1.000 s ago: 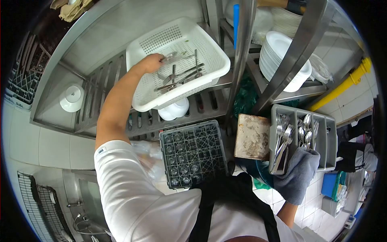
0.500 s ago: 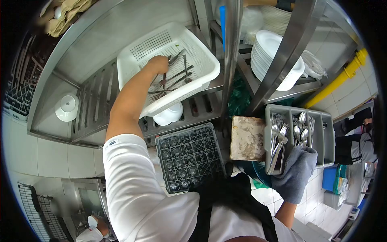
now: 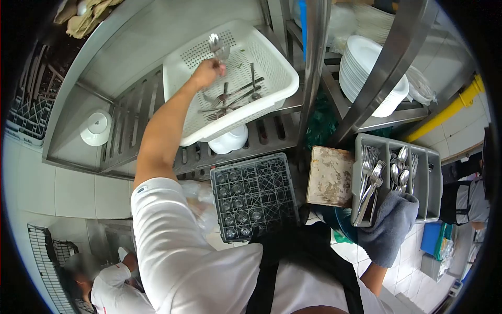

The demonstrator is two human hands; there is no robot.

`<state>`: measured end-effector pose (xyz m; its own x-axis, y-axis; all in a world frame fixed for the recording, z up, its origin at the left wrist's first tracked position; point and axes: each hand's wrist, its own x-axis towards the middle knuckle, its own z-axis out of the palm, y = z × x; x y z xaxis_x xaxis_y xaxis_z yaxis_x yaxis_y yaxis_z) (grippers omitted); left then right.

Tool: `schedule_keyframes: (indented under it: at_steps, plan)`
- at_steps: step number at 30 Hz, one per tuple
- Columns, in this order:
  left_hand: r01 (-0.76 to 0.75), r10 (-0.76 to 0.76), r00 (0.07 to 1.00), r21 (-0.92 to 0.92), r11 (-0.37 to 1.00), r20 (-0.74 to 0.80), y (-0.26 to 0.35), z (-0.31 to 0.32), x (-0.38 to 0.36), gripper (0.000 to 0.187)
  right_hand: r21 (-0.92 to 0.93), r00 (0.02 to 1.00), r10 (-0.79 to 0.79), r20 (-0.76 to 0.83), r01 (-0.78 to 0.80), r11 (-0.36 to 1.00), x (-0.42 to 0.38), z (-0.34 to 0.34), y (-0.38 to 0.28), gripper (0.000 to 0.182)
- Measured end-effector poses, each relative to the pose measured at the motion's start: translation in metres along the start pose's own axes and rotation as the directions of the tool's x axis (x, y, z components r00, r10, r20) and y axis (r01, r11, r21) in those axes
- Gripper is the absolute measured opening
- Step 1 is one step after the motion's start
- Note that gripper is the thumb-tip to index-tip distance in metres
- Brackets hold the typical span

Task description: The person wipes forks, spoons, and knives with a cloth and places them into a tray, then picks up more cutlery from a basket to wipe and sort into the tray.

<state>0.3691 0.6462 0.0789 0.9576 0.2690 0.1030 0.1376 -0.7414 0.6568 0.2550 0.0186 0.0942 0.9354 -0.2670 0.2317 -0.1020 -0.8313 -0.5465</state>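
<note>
My left hand [image 3: 208, 73] is closed on some cutlery [image 3: 218, 47], blurred, over the white perforated basket [image 3: 184, 137]. Several knives, forks and spoons [image 3: 254, 96] lie on the basket's floor, to the right of and below that hand. At the right, a grey cloth [image 3: 389, 227] covers my right hand, hiding its fingers; only the right wrist [image 3: 374, 277] shows. The cloth rests against the lower edge of a grey divided tray [image 3: 432, 183]. Forks [image 3: 372, 178] fill its left compartment, with spoons [image 3: 401, 170] and more forks beside them.
A rack of glasses [image 3: 253, 199] is below the basket. A stained square board [image 3: 329, 176] adjoins the tray. White plates [image 3: 361, 65] stand behind a steel post [image 3: 384, 68]. White bowls [image 3: 228, 140] sit under the basket. Another person [image 3: 115, 290] is at lower left.
My left hand has lifted cutlery from the basket's floor and raised it toward the basket's back. The cloth-covered right hand remains at the tray. The whole view has shifted slightly.
</note>
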Motion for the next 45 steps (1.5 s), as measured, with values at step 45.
schedule_keyframes:
  at_steps: [45]
  plan:
    - [-0.012, 0.008, 1.000, 0.433, 0.901, 0.011, 0.027, -0.032, -0.040, 0.030, -0.003, 1.000, 0.015, 0.004, -0.015, 1.000, -0.009, -0.006, -0.011, 0.043]
